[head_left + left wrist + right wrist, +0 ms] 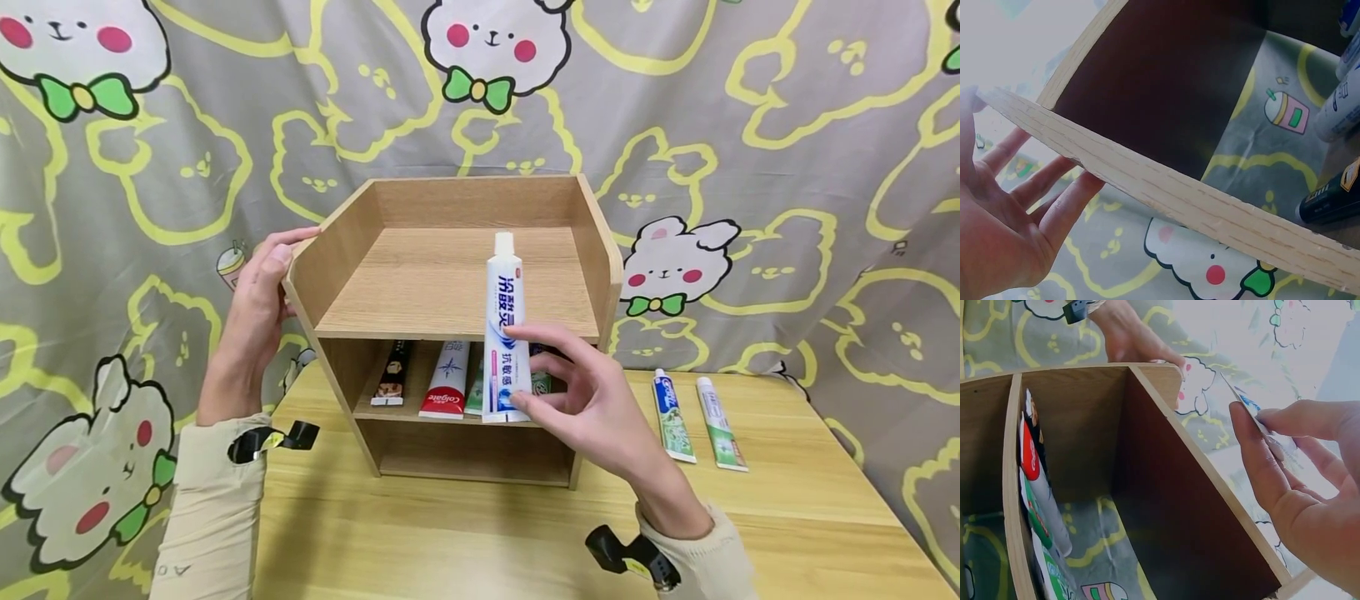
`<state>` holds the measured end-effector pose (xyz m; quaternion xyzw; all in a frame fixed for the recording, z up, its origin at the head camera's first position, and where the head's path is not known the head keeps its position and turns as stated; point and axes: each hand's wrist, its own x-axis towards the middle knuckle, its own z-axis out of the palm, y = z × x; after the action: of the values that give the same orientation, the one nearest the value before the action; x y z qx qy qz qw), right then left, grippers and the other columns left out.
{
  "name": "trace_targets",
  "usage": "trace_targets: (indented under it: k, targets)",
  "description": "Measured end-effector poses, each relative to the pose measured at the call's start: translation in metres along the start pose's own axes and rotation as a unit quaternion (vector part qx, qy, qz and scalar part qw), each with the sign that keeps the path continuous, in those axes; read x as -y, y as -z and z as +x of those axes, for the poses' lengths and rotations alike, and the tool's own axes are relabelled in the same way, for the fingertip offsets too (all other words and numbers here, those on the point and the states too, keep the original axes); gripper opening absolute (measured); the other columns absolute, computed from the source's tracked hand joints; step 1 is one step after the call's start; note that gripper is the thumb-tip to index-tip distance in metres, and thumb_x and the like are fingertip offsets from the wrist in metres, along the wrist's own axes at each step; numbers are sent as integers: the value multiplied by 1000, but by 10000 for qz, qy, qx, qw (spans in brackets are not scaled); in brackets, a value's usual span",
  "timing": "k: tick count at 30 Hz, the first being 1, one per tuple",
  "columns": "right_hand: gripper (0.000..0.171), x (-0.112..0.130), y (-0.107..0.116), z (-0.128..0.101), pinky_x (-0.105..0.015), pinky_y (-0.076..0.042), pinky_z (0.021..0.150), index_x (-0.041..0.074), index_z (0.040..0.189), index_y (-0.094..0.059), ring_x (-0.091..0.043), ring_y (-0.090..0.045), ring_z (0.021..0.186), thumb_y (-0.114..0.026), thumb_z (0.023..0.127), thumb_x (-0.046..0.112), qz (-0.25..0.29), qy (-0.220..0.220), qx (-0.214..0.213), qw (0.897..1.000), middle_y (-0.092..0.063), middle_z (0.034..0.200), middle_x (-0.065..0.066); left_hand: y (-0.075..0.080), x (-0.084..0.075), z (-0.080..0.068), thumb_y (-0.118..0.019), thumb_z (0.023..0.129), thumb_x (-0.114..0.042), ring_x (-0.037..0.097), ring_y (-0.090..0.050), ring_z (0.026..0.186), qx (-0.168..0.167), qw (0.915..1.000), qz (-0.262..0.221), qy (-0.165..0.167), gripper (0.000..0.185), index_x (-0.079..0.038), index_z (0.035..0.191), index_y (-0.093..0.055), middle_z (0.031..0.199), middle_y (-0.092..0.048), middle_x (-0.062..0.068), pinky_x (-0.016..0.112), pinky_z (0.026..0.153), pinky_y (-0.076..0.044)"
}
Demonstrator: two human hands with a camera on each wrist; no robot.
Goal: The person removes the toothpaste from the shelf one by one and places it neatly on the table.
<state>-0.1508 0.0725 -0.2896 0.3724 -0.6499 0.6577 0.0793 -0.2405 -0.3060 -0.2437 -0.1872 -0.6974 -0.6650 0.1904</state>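
My right hand (592, 400) pinches a white and blue toothpaste tube (504, 308) near its lower end, thumb in front. The tube stands upright, white cap up, before a wooden shelf unit (465, 279). In the right wrist view the tube (1249, 403) appears nearly edge-on between thumb and fingers. My left hand (255, 308) rests against the unit's left side panel; the left wrist view shows its fairly straight fingers (1075, 197) touching the panel's edge. On the middle shelf lie a black tube (393, 375), a red and white Colgate tube (447, 379) and green tubes partly hidden behind the held one.
Two more toothpaste tubes, one blue and green (673, 417) and one white and green (722, 425), lie on the wooden table (795, 500) right of the unit. Below the tubes' shelf is a lower compartment (472, 454). A patterned curtain (675, 125) hangs close behind.
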Motion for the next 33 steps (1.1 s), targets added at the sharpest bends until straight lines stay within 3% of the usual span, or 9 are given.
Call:
trace_targets:
  k: [15, 33]
  targets:
    - [61, -6, 12, -25, -43, -61, 76, 1, 139, -58, -25, -69, 107, -68, 84, -21, -339, 21, -301, 9990, -52, 143, -13, 2, 0, 1, -47, 101, -35, 29, -58, 102, -49, 10000, 27, 53, 44, -14, 137, -62, 132, -53, 13, 31, 65, -56]
    - [58, -14, 33, -62, -38, -60, 79, -11, 132, -58, -19, -70, 106, -68, 78, -29, -561, 167, -900, 9942, -56, 135, -18, 0, 0, 2, -47, 102, -32, 26, -59, 94, -62, 10000, -60, -9, 42, -12, 136, -63, 127, -56, 14, 28, 58, -53]
